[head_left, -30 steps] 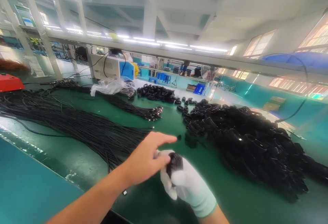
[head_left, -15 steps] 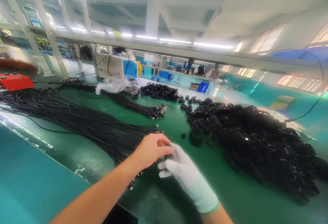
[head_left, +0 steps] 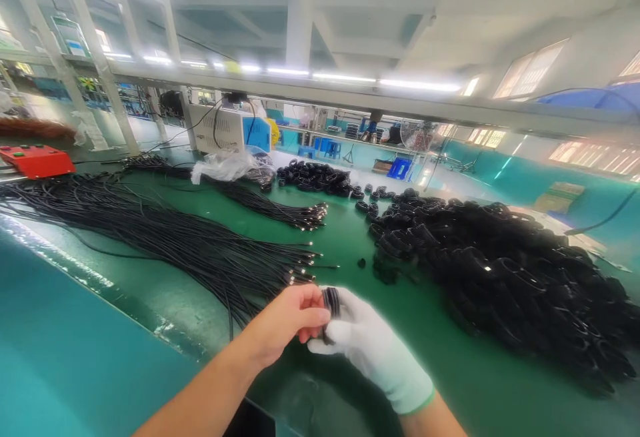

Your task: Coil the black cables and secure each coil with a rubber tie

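Note:
Close in front of me, a small black cable coil [head_left: 331, 300] sits between my two hands, its turns showing as stacked ridges. My bare left hand [head_left: 293, 317] is closed, thumb and fingers pressed on the coil's left side. In a white glove, my right hand [head_left: 367, 340] curls round the coil from the right; its far fingers are partly hidden. Just beyond my left hand, straight black cables [head_left: 200, 244] with shiny metal ends lie in a long bundle on the green table mat [head_left: 345, 234].
A large heap of black cable coils [head_left: 480, 264] covers the right side, with a smaller heap [head_left: 315, 177] behind. A second cable bundle [head_left: 270, 207], clear plastic bag [head_left: 227, 165], red control box [head_left: 37, 160] and white-and-blue machine [head_left: 225, 127] stand or lie farther back.
My left fingers have shifted from above the coil down to its left side, so more of the coil shows. Both hands sit slightly lower in view.

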{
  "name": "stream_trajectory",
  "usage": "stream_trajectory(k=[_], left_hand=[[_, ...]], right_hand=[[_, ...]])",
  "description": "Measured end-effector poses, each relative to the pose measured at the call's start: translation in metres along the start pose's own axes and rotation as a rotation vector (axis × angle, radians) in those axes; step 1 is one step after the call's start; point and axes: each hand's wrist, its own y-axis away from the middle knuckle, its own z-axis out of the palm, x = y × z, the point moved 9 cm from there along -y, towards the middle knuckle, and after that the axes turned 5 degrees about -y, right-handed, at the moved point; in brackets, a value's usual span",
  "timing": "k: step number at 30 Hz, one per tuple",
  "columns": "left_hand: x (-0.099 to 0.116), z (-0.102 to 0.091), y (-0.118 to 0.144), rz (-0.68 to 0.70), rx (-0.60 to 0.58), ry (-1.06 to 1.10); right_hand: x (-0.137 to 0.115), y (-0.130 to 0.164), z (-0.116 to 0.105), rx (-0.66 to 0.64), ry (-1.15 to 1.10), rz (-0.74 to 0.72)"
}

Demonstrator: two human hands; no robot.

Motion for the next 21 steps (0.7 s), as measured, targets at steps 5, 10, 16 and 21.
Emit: stream_trajectory(k=[5, 10, 16, 21], left_hand=[[0.007, 0.0, -0.002, 0.027, 0.01, -0.093], [0.021, -0.018, 0.007, 0.039, 0.216, -0.496], [0.048, -0.015, 0.019, 0.436, 0.412, -0.843], [0.046, -0.016, 0.012, 0.495, 0.459, -0.831]], right_hand=[[0.005, 0.0, -0.013, 0.071, -0.015, -0.013], [0.013, -0.002, -0.014, 0.044, -0.111, 0.015], [0.016, -0.003, -0.005, 0.031, -0.073, 0.025], [0.017, -0.004, -0.006, 0.032, -0.097, -0.009]])
